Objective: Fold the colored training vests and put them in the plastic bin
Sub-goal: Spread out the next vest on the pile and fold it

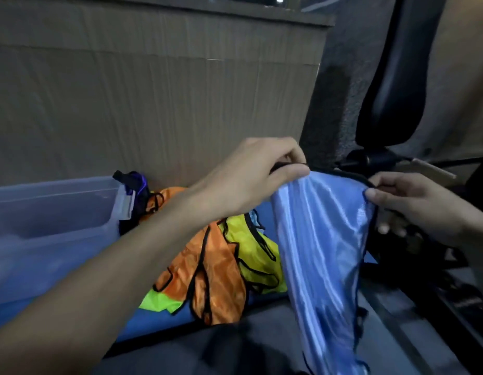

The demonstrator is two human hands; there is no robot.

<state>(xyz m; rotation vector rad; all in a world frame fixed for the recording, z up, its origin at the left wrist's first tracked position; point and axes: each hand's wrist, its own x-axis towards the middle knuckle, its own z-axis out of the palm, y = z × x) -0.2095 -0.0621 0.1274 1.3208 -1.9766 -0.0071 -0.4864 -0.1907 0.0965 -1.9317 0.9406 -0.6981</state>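
A light blue vest (323,239) with black trim hangs in front of me, held up by its top edge. My left hand (251,174) pinches the upper left corner. My right hand (413,207) pinches the upper right corner. A pile of vests lies below on a blue surface: an orange vest (216,269), a yellow vest (251,250) and a neon green vest (159,301). A purple vest (136,182) lies beside the clear plastic bin (53,209) at the left, whose inside shows nothing distinct.
A large cardboard sheet (154,104) stands behind the bin and pile. A black office chair (394,90) with its base stands at the right. Dark floor lies under the hanging vest.
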